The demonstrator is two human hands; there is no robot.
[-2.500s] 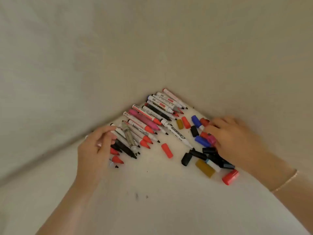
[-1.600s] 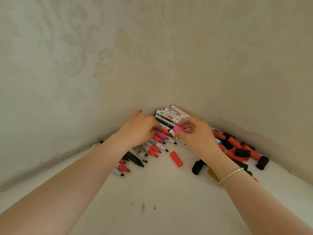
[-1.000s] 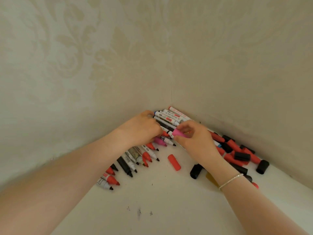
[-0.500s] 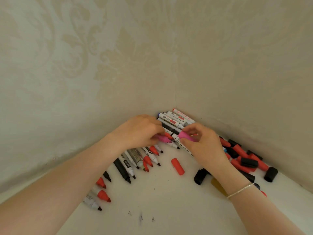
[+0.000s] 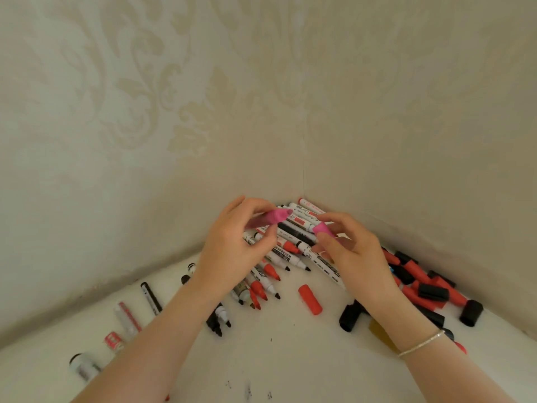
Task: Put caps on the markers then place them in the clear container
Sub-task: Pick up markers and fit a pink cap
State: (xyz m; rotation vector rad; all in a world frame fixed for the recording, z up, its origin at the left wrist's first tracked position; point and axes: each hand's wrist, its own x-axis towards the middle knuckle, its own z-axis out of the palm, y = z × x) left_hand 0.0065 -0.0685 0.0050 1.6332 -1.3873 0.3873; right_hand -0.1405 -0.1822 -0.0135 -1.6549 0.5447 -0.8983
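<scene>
Left hand [image 5: 232, 251] raised, forearm entering from 7 o'clock, fingers [image 5: 255, 209] curled and pinching a pink marker [image 5: 271, 217]. Right hand [image 5: 353, 254], forearm entering from 5 o'clock (bracelet [image 5: 421, 343] at the wrist), pinches a pink cap [image 5: 323, 229] at 3 o'clock of the marker's tip, just apart.

— How much of the slim pink plastic marker [image 5: 273, 217] shows?
— Only its tip end; the left hand [image 5: 232, 251] covers the rest of the barrel.
— And the small pink plastic cap [image 5: 323, 229]?
— Part of it sits behind the fingers of the right hand [image 5: 356, 257].
— What about the flat mustard-yellow piece [image 5: 380, 335]?
— The right wrist hides most of it, so its shape stays unclear.
— The markers at lower left [image 5: 84, 367]?
— Blurred; their labels are unreadable.
</scene>
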